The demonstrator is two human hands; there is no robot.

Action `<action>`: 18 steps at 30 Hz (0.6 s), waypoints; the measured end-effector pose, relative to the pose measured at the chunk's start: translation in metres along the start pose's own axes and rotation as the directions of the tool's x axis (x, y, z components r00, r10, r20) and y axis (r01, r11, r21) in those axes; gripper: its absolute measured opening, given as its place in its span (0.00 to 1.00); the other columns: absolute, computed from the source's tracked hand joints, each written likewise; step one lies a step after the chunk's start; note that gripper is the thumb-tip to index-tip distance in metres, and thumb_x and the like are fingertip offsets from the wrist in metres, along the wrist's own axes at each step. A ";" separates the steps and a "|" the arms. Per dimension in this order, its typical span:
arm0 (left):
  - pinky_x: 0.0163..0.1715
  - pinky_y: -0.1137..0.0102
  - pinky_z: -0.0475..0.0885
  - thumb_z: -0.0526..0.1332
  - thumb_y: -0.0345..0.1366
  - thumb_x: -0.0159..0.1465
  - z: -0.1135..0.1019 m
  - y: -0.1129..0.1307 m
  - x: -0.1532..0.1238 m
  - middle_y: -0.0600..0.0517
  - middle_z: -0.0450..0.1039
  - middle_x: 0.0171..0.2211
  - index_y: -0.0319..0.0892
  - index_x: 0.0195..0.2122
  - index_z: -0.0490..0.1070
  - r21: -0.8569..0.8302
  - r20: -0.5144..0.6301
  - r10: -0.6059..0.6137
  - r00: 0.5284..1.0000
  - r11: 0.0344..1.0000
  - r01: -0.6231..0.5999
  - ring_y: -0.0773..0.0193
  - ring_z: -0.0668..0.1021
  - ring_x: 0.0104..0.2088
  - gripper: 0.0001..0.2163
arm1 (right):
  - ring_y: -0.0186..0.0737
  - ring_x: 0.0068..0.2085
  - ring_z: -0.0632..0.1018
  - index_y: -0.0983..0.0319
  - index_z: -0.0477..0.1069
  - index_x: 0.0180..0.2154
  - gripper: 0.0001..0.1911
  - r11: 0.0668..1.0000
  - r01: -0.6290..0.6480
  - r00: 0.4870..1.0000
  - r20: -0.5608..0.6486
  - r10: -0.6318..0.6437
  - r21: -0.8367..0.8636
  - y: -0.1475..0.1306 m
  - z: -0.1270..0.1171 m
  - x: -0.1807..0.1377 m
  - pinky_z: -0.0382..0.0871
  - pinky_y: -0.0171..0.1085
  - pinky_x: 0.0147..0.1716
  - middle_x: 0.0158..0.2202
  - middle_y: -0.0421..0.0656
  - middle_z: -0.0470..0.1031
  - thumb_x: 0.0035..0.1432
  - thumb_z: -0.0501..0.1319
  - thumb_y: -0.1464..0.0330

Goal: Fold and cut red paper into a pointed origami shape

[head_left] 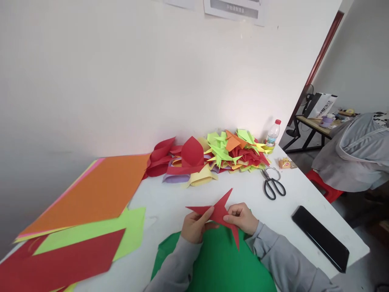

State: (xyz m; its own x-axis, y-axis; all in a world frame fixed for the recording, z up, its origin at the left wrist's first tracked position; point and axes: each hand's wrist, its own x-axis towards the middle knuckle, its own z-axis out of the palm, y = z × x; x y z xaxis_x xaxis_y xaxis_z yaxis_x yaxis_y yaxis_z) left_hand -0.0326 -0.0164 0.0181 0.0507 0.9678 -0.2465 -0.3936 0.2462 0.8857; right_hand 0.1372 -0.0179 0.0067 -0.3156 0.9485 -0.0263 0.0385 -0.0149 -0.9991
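Note:
A red folded paper star (221, 211) with long pointed tips is held between both my hands, above a green cloth or sheet (227, 259) in front of me. My left hand (196, 225) pinches its left side, thumb on top. On the right side, my right hand (243, 218) grips the paper between thumb and fingers. Parts of the star are hidden behind my fingers. Beyond it lies a heap of folded paper pieces (225, 148) in green, red, orange and yellow. Rolled red paper shapes (192, 152) stand left of the heap.
Orange sheets (100, 190), a light green sheet (133, 231) and red paper (69, 259) lie at left. Scissors (273, 187), a black phone (322, 237), a wrapped snack (285, 163) and a bottle (272, 134) are at right. A wall (152, 81) stands behind the table.

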 end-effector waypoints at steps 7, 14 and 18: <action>0.23 0.75 0.77 0.76 0.48 0.40 -0.021 -0.003 0.016 0.52 0.78 0.19 0.37 0.25 0.75 0.036 0.083 -0.157 0.984 0.987 0.154 0.65 0.79 0.21 0.20 | 0.25 0.19 0.51 0.62 0.59 0.17 0.29 0.991 -0.021 1.000 0.020 0.024 -0.135 -0.002 -0.020 -0.002 0.43 0.30 0.18 0.14 0.30 0.52 0.48 0.63 0.45; 0.19 0.71 0.75 0.74 0.54 0.39 -0.052 0.005 0.011 0.42 0.78 0.20 0.32 0.21 0.76 0.197 0.331 -0.435 0.837 0.900 0.390 0.59 0.79 0.21 0.26 | 0.26 0.20 0.53 0.62 0.59 0.17 0.28 0.960 -0.085 0.988 0.102 0.116 -0.268 -0.011 -0.032 -0.021 0.45 0.31 0.19 0.16 0.32 0.53 0.51 0.63 0.47; 0.26 0.68 0.77 0.74 0.53 0.43 -0.063 0.010 0.006 0.42 0.81 0.33 0.35 0.31 0.79 0.208 0.474 -0.534 0.701 0.841 0.500 0.56 0.82 0.28 0.25 | 0.28 0.20 0.55 0.63 0.62 0.18 0.28 0.943 -0.114 0.982 0.108 0.155 -0.312 -0.011 -0.033 -0.026 0.47 0.32 0.19 0.16 0.34 0.56 0.52 0.62 0.47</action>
State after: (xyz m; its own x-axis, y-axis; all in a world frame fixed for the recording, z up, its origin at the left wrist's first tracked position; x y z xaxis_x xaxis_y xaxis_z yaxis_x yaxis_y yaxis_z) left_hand -0.0939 -0.0110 0.0008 0.6803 0.5713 -0.4591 -0.1144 0.7015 0.7034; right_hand 0.1761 -0.0326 0.0192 -0.4063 0.8950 -0.1840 0.3684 -0.0238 -0.9294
